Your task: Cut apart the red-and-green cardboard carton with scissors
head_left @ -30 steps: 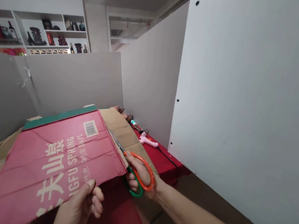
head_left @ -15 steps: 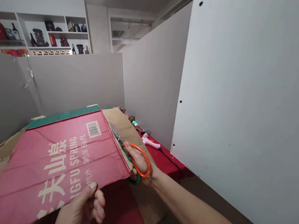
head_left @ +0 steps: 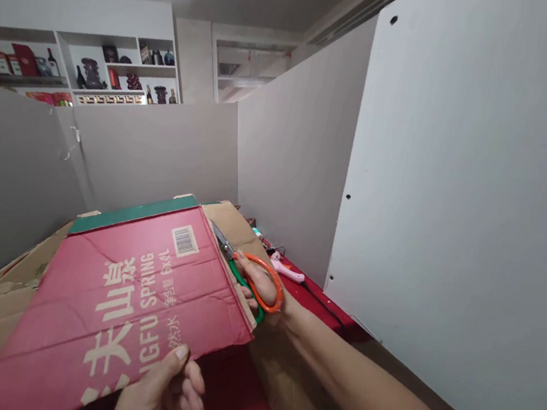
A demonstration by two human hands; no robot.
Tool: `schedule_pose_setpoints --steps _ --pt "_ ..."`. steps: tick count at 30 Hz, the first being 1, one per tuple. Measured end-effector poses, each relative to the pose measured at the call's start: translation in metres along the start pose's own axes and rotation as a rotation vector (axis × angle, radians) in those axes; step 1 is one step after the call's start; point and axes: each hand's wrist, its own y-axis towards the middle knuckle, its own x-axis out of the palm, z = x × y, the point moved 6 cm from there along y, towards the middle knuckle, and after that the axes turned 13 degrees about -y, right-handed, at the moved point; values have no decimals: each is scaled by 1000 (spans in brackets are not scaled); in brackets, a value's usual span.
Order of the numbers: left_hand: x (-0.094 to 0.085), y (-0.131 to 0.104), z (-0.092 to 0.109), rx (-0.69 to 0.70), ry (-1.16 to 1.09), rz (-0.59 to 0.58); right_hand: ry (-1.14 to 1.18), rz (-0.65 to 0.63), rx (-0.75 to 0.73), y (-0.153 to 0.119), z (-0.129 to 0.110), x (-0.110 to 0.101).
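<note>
Left hand [head_left: 164, 382]: loosely curled, thumb on the printed face of the pink cardboard [head_left: 139, 308], fingers bent below the near edge, which it grips. Presumably this steadies the board, which spreads forward and leftward of that hand. Right hand [head_left: 260, 284]: closed through the loops of the scissors [head_left: 230, 251], just beyond the board's right edge; blades point forward along that edge, likely so the tool follows its line. Blade gap: cannot tell. Brown cardboard [head_left: 224, 215] lies ahead of the right hand; a pink-handled tool [head_left: 289, 272] rests on the red surface [head_left: 316, 298] beyond it.

Versus 1.0 s ago: right hand and scissors sit farther forward along the edge, loops past the near corner; left thumb at much the same spot on the board.
</note>
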Motion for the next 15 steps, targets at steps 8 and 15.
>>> schedule_pose_setpoints --steps 8,15 --pt "13 9 -23 12 19 -68 -19 173 -109 12 -44 -14" --pt "-2 0 -2 -90 28 -96 -55 40 -44 23 -22 -11"
